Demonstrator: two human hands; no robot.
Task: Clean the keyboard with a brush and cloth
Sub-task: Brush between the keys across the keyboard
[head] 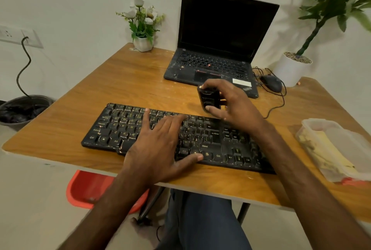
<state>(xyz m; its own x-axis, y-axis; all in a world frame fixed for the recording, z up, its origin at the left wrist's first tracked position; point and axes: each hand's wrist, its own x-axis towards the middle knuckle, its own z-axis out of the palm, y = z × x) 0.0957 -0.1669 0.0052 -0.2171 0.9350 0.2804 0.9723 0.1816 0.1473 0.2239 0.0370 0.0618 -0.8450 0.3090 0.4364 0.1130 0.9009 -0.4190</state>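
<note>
A dusty black keyboard (220, 141) lies across the near part of the wooden table (124, 87). My left hand (160, 147) rests flat on its middle keys with the fingers spread. Just beyond the keyboard's far right edge, my right hand (232, 103) grips a small black block-shaped object (208, 99), likely the brush, between thumb and fingers. Its bristles are not visible. A clear plastic tub (345, 141) at the right edge holds a yellow cloth (329, 153).
An open black laptop (216, 49) stands at the back of the table, with a black mouse (271, 83) and its cable to the right. A small flower pot (143, 43) and a large white planter (291, 71) sit at the back. A red chair (88, 189) and a dark bin (22, 109) stand on the left.
</note>
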